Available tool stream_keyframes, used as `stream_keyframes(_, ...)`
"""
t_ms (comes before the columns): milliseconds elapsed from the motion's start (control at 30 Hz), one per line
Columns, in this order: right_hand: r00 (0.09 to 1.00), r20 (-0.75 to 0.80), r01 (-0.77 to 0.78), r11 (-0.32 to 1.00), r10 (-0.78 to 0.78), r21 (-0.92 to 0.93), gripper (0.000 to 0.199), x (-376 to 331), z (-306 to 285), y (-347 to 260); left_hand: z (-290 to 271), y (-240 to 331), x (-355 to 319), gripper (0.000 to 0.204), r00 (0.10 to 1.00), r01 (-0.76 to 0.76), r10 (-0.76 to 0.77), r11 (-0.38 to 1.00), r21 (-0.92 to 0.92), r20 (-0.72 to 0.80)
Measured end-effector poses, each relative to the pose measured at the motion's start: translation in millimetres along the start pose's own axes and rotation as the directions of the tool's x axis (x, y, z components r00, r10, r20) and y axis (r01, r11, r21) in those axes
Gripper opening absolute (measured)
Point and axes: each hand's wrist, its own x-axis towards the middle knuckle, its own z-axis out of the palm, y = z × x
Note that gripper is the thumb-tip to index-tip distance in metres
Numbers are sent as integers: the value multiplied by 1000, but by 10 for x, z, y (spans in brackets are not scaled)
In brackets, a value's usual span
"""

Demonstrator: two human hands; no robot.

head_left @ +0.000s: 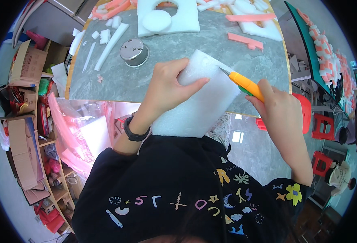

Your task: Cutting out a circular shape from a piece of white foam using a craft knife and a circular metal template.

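Note:
My left hand (168, 83) grips a white foam block (203, 93) by its left edge, thumb spread across its face. The block is tilted, its near end against my body and its far corner over the grey table. In my right hand (277, 101) is a yellow utility knife (245, 85), its blade tip touching the foam near the upper right edge. A round silver metal tin (134, 52) stands on the table beyond my left hand. Farther off lies a white foam slab (188, 18) with a round hole, a foam disc (156, 21) resting on it.
Foam strips (111, 46) and small offcuts lie at the table's left, pink foam pieces (245, 40) at the far right. Cardboard boxes and shelves (49, 133) stand left, beside a pink plastic bag (71, 129). Red stools (323, 126) and a green-topped table (308, 44) are right.

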Motion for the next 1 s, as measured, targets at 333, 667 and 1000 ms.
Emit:
stream_keyframes(333, 993, 75, -95, 995, 96, -15, 29, -84, 22, -128, 56, 79, -20, 34, 988, -140, 142, 990, 35, -69)
stream_keyframes(667, 990, 88, -121, 987, 112, 105, 29, -26, 51, -110, 25, -41, -8, 33, 995, -61, 64, 997, 41, -81)
stream_keyframes(1000, 975, 74, -222, 927, 209, 302, 28, -72, 245, -167, 53, 21, -29, 34, 987, -135, 138, 990, 50, -78)
